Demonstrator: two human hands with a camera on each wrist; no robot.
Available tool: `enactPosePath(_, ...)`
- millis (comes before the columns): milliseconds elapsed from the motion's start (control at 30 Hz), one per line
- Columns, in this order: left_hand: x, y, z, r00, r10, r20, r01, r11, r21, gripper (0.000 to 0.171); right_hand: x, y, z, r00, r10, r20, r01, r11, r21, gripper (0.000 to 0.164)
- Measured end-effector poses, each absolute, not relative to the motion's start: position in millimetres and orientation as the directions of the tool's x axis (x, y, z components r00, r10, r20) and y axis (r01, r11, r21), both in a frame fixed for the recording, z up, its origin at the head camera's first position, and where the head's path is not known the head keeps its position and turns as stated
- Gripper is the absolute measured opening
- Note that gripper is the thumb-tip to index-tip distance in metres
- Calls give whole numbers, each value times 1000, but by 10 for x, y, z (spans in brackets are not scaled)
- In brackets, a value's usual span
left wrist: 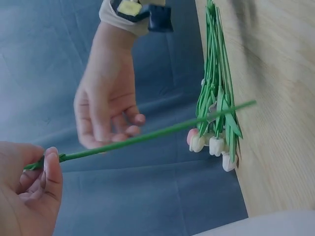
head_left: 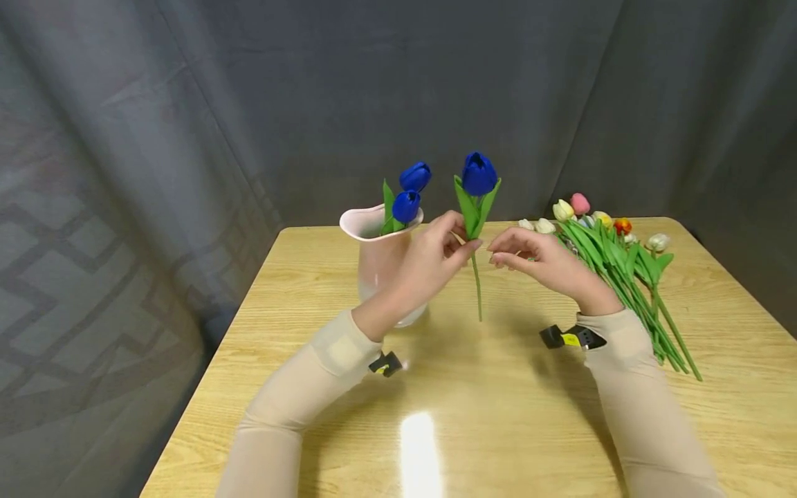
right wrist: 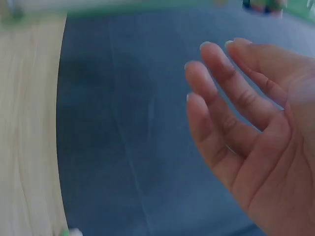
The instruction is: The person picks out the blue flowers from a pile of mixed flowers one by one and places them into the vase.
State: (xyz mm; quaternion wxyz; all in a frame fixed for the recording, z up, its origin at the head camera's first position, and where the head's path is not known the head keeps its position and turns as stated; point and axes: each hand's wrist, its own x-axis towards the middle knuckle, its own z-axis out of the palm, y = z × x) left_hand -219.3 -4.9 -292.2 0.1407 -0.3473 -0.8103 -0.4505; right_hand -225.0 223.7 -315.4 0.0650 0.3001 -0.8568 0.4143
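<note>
My left hand (head_left: 426, 261) pinches an artificial blue tulip (head_left: 479, 174) just below its leaves, bloom up and stem hanging down over the table. In the left wrist view the thumb and fingers close on the green stem (left wrist: 147, 136). To the right of the stem, my right hand (head_left: 548, 264) hovers with loosely bent fingers and nothing between them; the right wrist view shows the same relaxed fingers (right wrist: 234, 98). A pale pink vase (head_left: 376, 266) with a wavy rim stands behind the left hand, partly covered by it. Two blue tulips (head_left: 415, 177) lean in its mouth.
A pile of artificial tulips (head_left: 623, 266), white, pink, yellow and orange, lies at the right of the wooden table (head_left: 498, 429), stems toward the front. Grey curtains (head_left: 473, 83) hang behind and to the left.
</note>
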Motion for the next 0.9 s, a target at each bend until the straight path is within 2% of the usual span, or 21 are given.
enactPosePath(133,-2171,-66,-2912,-703,456,545,705,354,614,15,-2400,2434,-3161,-853,-397,338,-522,630,-575,13)
enactPosePath(233,-2153,-74,-2919,-692,481,537,714,349,607,15,-2515,2553,-3222,-895,-364,256,-445,726,-524,15)
enactPosePath(400,-2118,-81,-2925,-685,494,536,719,337,608,13,-2662,2682,-3394,-924,-380,-43,-309,810,-498,26)
enactPosePath(533,-2064,-104,-2881,-662,490,566,739,301,603,13,-2695,2749,-3508,-873,-381,-305,-205,854,-479,40)
enactPosePath(600,-2020,-135,-2826,-635,480,605,765,283,579,13,-2686,2769,-3537,-849,-371,-378,-171,867,-467,44)
enactPosePath(700,-1920,-227,-2673,-590,444,674,804,251,538,13,-2665,2777,-3562,-838,-362,-409,-151,873,-464,45)
enactPosePath(800,-1819,-367,-2448,-508,368,779,858,134,496,14,-2655,2773,-3569,-840,-360,-406,-146,871,-470,44)
enactPosePath(900,-1714,-553,-2194,-410,226,883,907,-4,422,18,-2653,2766,-3568,-842,-360,-401,-146,869,-472,44)
